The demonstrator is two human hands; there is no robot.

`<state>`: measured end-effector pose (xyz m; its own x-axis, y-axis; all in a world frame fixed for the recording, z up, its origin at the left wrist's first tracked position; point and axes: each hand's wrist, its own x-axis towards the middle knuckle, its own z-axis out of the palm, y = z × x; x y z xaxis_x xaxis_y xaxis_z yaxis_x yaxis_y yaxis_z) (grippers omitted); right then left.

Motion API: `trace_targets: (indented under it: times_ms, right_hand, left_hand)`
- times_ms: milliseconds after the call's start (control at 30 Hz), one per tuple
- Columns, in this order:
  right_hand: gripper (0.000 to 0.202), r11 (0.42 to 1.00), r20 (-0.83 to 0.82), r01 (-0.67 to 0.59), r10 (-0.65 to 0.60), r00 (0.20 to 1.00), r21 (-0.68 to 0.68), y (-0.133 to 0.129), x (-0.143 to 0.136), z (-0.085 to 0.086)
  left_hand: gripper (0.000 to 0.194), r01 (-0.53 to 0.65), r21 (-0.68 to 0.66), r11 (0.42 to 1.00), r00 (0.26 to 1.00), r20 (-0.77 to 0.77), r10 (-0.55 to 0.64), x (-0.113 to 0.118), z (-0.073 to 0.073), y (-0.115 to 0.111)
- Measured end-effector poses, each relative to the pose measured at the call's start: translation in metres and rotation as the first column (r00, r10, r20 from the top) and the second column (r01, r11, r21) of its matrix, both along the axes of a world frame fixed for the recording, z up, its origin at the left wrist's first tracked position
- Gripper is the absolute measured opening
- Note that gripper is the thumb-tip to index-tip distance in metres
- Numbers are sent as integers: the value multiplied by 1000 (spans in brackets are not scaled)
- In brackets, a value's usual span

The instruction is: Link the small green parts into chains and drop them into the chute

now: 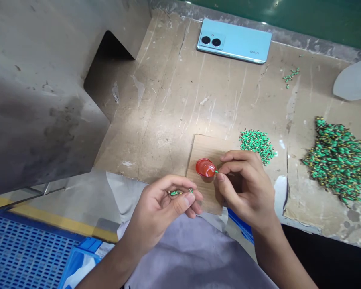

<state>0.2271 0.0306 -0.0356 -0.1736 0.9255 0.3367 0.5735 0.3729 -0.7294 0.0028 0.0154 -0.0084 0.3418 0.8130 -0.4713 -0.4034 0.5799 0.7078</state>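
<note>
My left hand (168,208) is curled around several small green pieces with dark and gold parts (176,193), one of them pinched at the thumb and fingertip. What these pieces are is too small to make out. Between the thumb and fingers of my right hand (246,184) is a thin green stick (216,171), its tip at the rim of a small cup of glossy red liquid (205,167). Under the cup lies a piece of cardboard (195,150). Beyond my right hand is a small heap of bright green pieces (255,142).
A larger heap of green and gold pieces (338,160) lies at the right, with a few loose ones (290,76) farther back. A light blue phone (237,42) rests near the back edge. A white container (355,80) stands far right; a metal housing (42,88) rises at left, above a blue crate (24,249).
</note>
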Motion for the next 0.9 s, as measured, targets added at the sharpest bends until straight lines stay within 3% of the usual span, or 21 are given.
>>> trace_targets:
  times_ms: [633, 767, 900]
  right_hand:
    - [12, 1000, -20, 31, -31, 999, 6, 1, 3, -3]
    - [16, 999, -77, 16, -19, 997, -35, -10, -1, 8]
    - [20, 975, -214, -141, 102, 972, -174, -25, -13, 28]
  left_hand:
    - [11, -22, 42, 999, 999, -39, 24, 0, -5, -2]
    - [4, -35, -23, 999, 999, -6, 35, 1, -2, -1]
    - [9, -16, -82, 997, 999, 45, 20, 3, 0, -2]
